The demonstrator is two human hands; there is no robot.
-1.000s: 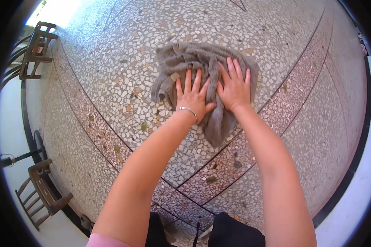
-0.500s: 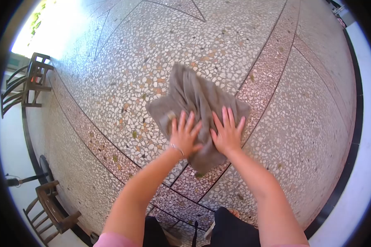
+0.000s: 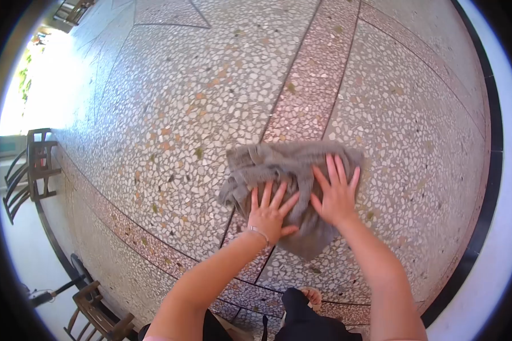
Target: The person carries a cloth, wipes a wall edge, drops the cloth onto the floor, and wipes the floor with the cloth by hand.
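I've got both hands down flat on the grey-brown cloth (image 3: 306, 184), which lies rumpled on the speckled floor (image 3: 182, 113), under & btwn them. L hand (image 3: 268, 217), bracelet (image 3: 259, 234) at wrist: fingers fanned wide, gripping nothing AFAICT. R hand (image 3: 338, 198): same, wide, nr cloth's R end, thumb twd L hand. Folds bunch just beyond L fingertips; a loose corner pokes back btwn the wrists. Reddish band (image 3: 313, 85) runs off beyond the hands; wooden chair (image 3: 42, 165) well L of L hand. Step, I'd judge: pressing & working cloth over floor. Next push calls for even pressure, palms flat, cloth kept under both. Can't tell how hard they press.
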